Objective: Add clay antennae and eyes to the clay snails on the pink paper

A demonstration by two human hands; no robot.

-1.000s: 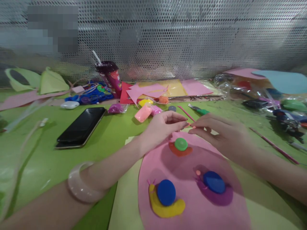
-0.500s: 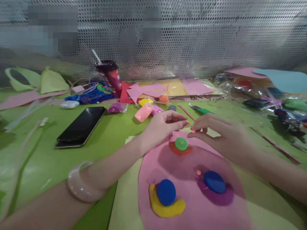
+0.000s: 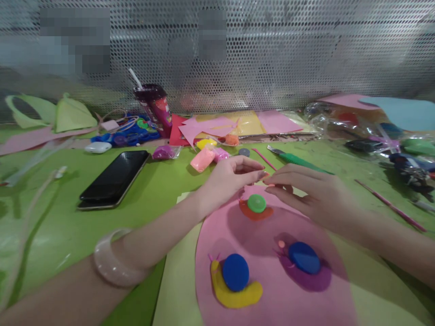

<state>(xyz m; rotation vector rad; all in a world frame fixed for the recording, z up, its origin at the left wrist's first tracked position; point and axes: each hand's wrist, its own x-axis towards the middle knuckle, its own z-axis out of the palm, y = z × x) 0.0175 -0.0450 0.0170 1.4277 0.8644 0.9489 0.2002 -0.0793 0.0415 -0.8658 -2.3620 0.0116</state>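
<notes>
My left hand (image 3: pixel 228 179) and my right hand (image 3: pixel 307 192) meet fingertip to fingertip just above the far end of a pink paper sheet (image 3: pixel 268 267). Both pinch a tiny piece of pink clay (image 3: pixel 267 179) between them. Right below the fingertips sits a clay snail with an orange body and a green shell (image 3: pixel 256 207). Nearer me on the sheet lie a yellow snail with a blue shell (image 3: pixel 235 282) and a purple snail with a blue shell (image 3: pixel 305 265). A pale bangle (image 3: pixel 113 264) rings my left wrist.
A black phone (image 3: pixel 114 178) lies at the left on the green table (image 3: pixel 68 226). Bags of clay (image 3: pixel 207 156), a purple cup with a straw (image 3: pixel 153 108) and coloured papers (image 3: pixel 238 124) sit behind. A green-handled knife (image 3: pixel 292 158) and pink sticks (image 3: pixel 390 206) lie to the right.
My right hand has shifted slightly left and its fingertips now touch those of the left. The left hand has hardly moved.
</notes>
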